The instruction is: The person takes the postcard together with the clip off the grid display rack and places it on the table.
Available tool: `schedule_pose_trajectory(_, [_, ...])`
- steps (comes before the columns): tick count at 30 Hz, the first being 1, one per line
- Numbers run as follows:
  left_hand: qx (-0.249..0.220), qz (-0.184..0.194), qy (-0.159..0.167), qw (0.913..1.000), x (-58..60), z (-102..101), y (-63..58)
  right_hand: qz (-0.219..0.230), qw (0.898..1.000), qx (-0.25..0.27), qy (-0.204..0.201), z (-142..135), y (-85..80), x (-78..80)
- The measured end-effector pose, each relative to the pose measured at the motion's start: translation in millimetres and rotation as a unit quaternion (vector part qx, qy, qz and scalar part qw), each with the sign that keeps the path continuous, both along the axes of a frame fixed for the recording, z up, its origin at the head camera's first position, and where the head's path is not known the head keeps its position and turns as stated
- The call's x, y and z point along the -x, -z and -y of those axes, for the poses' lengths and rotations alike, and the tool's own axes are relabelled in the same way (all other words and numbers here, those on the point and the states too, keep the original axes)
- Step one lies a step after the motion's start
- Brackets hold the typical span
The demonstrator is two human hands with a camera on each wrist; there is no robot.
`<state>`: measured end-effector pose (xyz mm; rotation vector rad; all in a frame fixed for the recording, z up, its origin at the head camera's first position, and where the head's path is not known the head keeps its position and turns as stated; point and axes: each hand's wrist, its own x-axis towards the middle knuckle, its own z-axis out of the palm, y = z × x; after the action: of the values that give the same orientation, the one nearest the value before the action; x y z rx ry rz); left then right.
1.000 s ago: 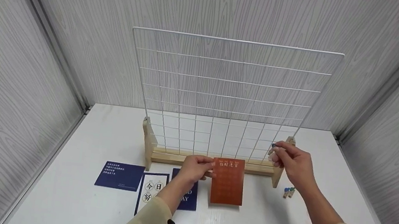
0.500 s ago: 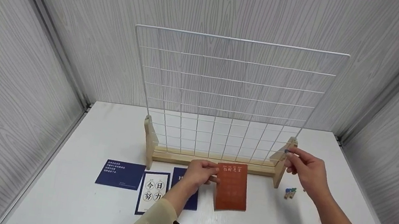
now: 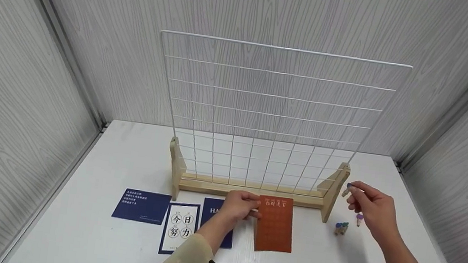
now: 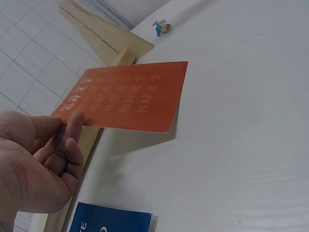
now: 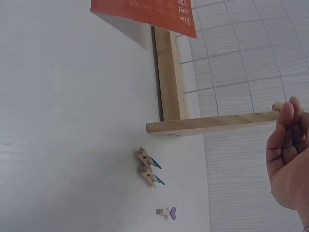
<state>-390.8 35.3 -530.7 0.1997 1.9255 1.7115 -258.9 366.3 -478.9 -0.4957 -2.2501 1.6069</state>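
In the head view my left hand (image 3: 238, 206) pinches an orange-red card (image 3: 275, 228) by its upper left edge, thumb at the edge. The card bears white characters along its top and is tilted, its shadow falling on the table in the left wrist view. My right hand (image 3: 371, 207) pinches a small wooden clothespin (image 3: 346, 191) with a blue top between thumb and fingertips, beside the stand's right foot. Most of that clothespin (image 5: 277, 106) is hidden by the fingers in the right wrist view.
A white wire grid (image 3: 280, 97) stands in a wooden base (image 3: 249, 192) behind the hands. Two clothespins (image 3: 341, 228) and a purple-topped clothespin (image 3: 359, 219) lie at right. At left lie a dark blue card (image 3: 142, 206), a white card with blue border (image 3: 180, 227) and another blue card (image 3: 227, 240).
My right hand has moved right and slightly down with the clothespin, from in front of the grid to outside the stand's foot. My left hand and the card have shifted slightly right and down.
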Motion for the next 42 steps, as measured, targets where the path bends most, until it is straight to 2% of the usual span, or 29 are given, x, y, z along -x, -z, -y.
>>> schedule_pose_trajectory(9, [0.002,0.011,0.003,0.9999,0.1,-1.8,-1.1,-0.006,1.0,0.007,0.006,-12.1,8.0,-9.0])
schedule_pose_trajectory(15, [-0.003,0.026,0.006,0.9996,-0.4,0.3,0.3,0.004,1.0,0.023,0.017,-18.3,18.0,-14.4])
schedule_pose_trajectory(22, [-0.01,0.029,0.023,0.9993,1.5,1.5,4.2,0.015,0.999,0.01,0.029,-24.3,33.1,-22.5])
schedule_pose_trajectory(42, [-0.006,0.042,0.037,0.9984,2.4,-3.8,2.3,0.114,0.992,0.03,0.049,-43.0,68.5,-40.2])
